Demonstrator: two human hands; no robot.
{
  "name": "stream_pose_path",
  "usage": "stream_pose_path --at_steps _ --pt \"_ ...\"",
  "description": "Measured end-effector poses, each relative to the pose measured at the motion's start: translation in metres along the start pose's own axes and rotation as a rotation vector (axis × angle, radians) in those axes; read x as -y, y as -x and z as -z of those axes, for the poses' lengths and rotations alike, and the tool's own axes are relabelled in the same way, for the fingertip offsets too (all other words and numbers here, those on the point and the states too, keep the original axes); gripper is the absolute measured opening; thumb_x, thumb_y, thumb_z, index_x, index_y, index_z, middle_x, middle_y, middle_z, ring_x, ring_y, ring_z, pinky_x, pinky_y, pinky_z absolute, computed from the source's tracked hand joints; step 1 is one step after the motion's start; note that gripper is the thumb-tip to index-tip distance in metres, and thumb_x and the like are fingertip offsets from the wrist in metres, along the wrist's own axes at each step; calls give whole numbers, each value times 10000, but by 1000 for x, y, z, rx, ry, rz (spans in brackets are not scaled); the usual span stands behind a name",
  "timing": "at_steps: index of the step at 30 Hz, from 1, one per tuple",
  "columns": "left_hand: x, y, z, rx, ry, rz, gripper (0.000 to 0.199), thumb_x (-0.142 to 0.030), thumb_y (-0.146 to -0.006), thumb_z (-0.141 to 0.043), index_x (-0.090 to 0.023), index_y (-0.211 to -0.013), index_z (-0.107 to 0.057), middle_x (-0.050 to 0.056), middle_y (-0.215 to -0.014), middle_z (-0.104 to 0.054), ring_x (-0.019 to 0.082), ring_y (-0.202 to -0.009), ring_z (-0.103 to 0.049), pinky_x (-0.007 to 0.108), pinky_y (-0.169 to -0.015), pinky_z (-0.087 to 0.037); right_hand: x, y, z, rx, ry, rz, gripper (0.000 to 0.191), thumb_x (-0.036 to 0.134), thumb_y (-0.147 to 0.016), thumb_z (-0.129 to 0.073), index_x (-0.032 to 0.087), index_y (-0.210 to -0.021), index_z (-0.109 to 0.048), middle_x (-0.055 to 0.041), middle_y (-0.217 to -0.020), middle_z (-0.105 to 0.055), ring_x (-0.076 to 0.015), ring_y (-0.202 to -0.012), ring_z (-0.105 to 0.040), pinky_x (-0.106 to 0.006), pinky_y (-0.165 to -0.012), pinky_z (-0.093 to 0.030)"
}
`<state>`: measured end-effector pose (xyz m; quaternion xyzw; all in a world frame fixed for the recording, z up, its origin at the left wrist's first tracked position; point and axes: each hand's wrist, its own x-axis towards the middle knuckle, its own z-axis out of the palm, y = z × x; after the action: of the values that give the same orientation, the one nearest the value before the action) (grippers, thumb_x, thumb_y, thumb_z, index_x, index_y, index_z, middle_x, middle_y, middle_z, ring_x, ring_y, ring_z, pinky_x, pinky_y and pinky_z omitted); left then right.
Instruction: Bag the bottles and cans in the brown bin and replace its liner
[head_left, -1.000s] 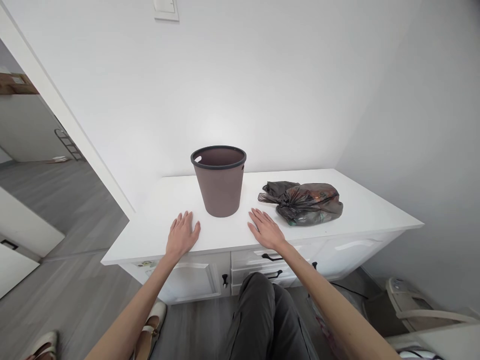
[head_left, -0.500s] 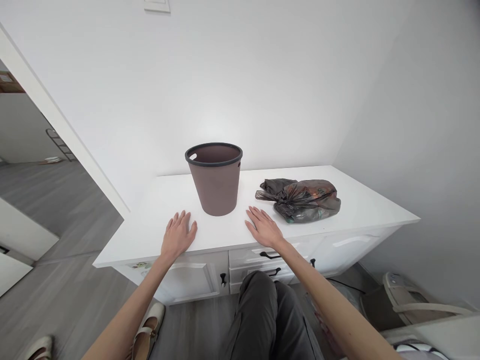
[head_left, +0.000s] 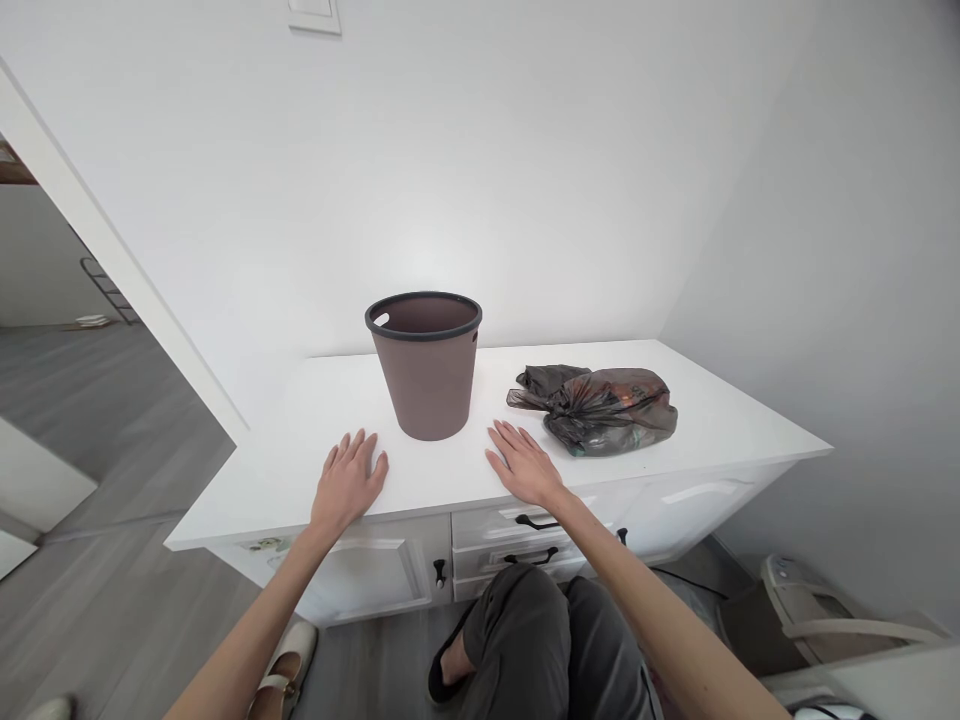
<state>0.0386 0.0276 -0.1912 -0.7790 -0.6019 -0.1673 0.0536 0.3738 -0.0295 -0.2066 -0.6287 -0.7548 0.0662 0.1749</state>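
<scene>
My left hand [head_left: 348,482] lies flat on the white cabinet top [head_left: 285,410], fingers stretched out, to the left of the bin. My right hand [head_left: 525,462] also rests flat there, between the bin and the bag, with its fingers extended. Neither hand holds anything. Upright behind and between them stands a brown plastic trash bin [head_left: 431,390] with a dark rim and handle holes. A knotted, see-through black garbage bag [head_left: 611,410] with mixed contents lies on its side just beyond my right hand, its tied end pointing left.
Below the top are white doors and drawers with black handles [head_left: 536,522]. A grey-beige appliance [head_left: 810,600] with a curved handle stands on the floor at right. A doorway opens at left. My knees [head_left: 525,640] are close to the cabinet front, and pale shoes [head_left: 289,665] lie on the floor.
The view has shifted slightly, so the scene sits a little lower and further left. My legs have moved and a dark shoe now shows. Both hands stay flat on the cabinet top.
</scene>
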Motion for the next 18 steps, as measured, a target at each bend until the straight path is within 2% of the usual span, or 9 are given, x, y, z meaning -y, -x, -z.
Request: stream_pose_path --at_steps 6,13,18 --pt "0 1 1 -6 1 -8 588 -454 -1067 -358 -146 -1523 -565 133 -1656 -482 355 -1580 -377 542 -1305 -303 1 -5 0 34 7 -46 697 538 -1120 -194 161 -1689 -338 -69 -1776 -208 -196 -1659 -141 -411 -1360 -77" --pt "2 1 -2 -40 41 -13 586 -465 -1056 -365 -159 -1503 -587 122 -1646 -498 349 -1576 -388 554 -1301 -313 -2 -22 -4 -20 28 -226 722 558 -1109 -240 133 -1682 -350 -123 -1799 -53 -306 -1667 -21 -507 -1346 -65" --pt "3 2 -2 -48 42 -12 575 -463 -1050 -371 -175 -1495 -594 103 -1640 -512 343 -1571 -400 553 -1294 -327 -8 -40 -7 -41 11 -339 743 549 -1102 -249 89 -1679 -337 -188 -1785 -143 -371 -1660 -61 -566 -1327 -111"
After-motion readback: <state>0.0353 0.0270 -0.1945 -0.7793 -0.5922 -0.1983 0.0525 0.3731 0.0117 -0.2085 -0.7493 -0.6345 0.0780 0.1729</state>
